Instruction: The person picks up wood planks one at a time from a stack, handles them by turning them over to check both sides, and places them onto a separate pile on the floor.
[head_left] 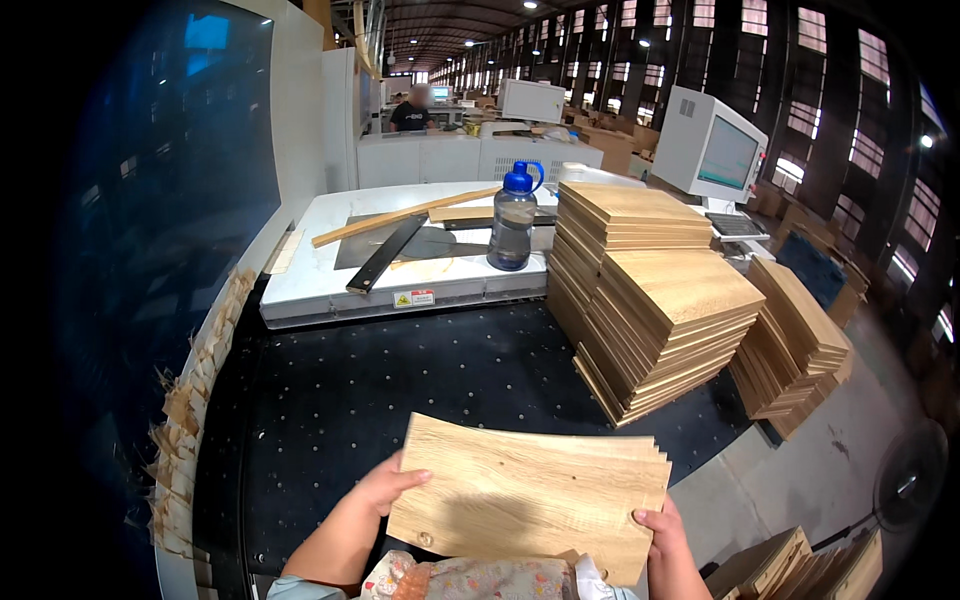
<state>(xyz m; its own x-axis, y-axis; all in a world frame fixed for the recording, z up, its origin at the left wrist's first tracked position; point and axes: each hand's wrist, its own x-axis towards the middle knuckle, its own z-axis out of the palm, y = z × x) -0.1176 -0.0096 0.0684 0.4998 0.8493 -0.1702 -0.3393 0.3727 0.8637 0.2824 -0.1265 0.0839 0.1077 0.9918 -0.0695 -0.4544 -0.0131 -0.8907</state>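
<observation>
A small stack of light wood-grain boards [560, 485] is held level in front of my body, above the near edge of a black table. My left hand [385, 484] grips the stack's left end, thumb on top and fingers hidden beneath. At the other end my right hand [662, 526] does the same, its thumb over the top board. The boards are slightly fanned at the far right corner. A few small holes show in the top face. Beyond them, a tall pile of matching boards [675, 290] stands on the table's right side.
Behind the black studded table [400, 370] is a white machine top [470, 290] with a blue-lidded water bottle [513, 220], a dark metal bar [388, 255] and wooden strips. More boards [795, 340] are stacked at right, near a computer monitor [715, 150]. A fan [908, 480] stands lower right. One person [412, 112] is far back.
</observation>
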